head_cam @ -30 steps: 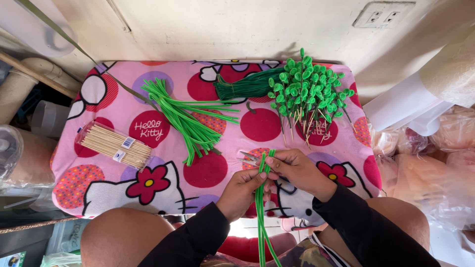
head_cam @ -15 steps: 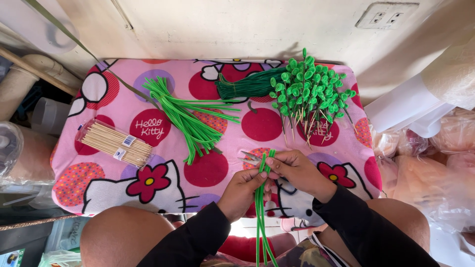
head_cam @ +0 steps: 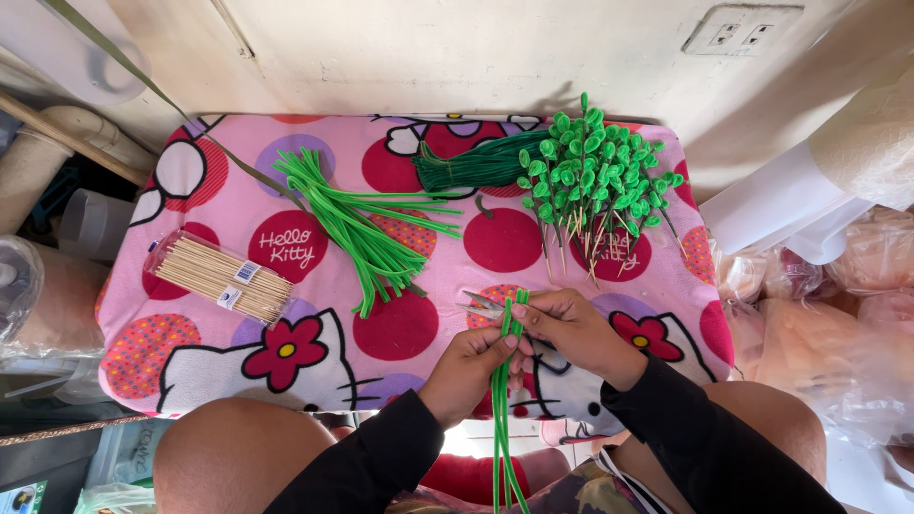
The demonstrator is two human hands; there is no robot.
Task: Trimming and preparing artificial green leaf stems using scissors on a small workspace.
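two hands point(head_cam: 533, 347) pinching green strips point(head_cam: 502, 400), scissors point(head_cam: 481, 306) half hidden behind

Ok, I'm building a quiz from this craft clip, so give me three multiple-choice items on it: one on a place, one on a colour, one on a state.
1. Where does the pack of wooden skewers lie?
A. left side of the table
B. right side
C. on the floor

2. What colour are the strips held in the hands?
A. red
B. green
C. white

3. How do the hands stand?
A. both resting flat
B. one hand idle
C. both pinching the strips

Answers:
A, the pack of wooden skewers lies on the pink table, left.
B, the strips are green.
C, left hand and right hand both grip them.
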